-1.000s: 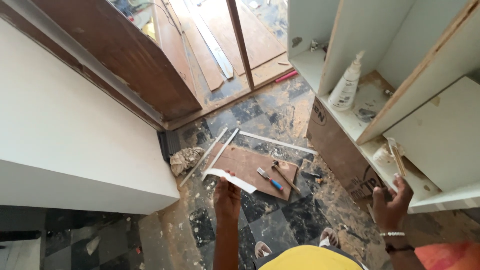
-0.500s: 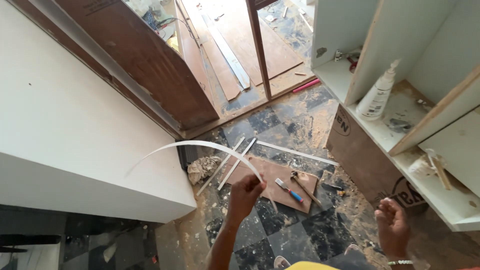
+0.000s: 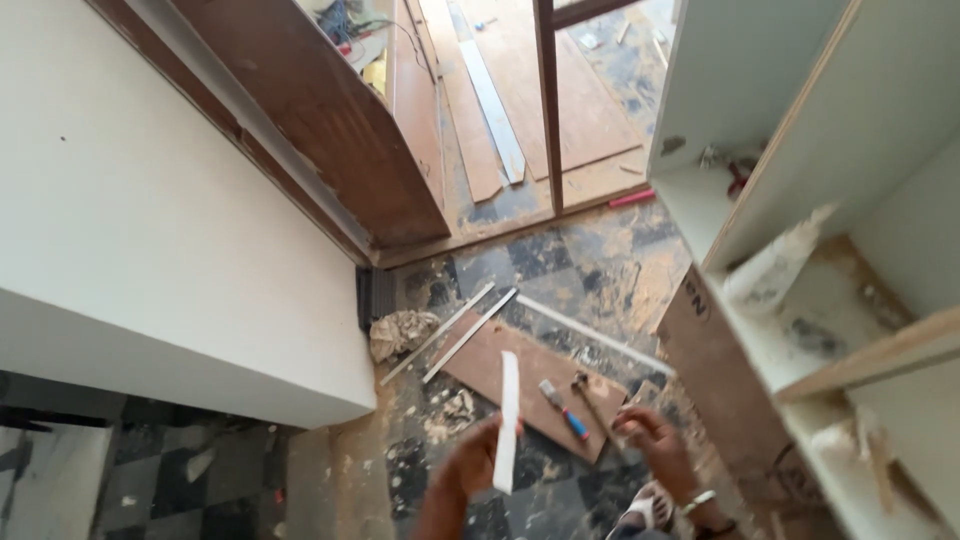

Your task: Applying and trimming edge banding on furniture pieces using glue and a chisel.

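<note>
Dusty black-and-white patterned floor (image 3: 590,270) fills the middle of the view, a narrow lane hemmed by a white cabinet block (image 3: 150,250) on the left and an open white shelving unit (image 3: 800,200) on the right. Low in the frame, a thin white strip (image 3: 509,420) stands almost upright in the picture, its long axis running from the person toward the far doorway, top end tipped slightly away. The left hand (image 3: 470,465) is closed around the strip's lower part, pinching it. The right hand (image 3: 650,435) hovers just beside it to the right, fingers loosely curled and holding nothing, a bracelet at the wrist. Beyond the strip lies a brown board (image 3: 520,375) flat on the floor, with a blue-handled screwdriver (image 3: 565,412) and a hammer (image 3: 590,395) on it. Two metal strips (image 3: 455,332) lie diagonally past the board's far edge, near a crumpled rag (image 3: 400,333) at the cabinet's corner. A brown wooden panel (image 3: 330,120) leans along the left wall. On the shelf at right rests a white bottle (image 3: 775,262), tilted.
</note>
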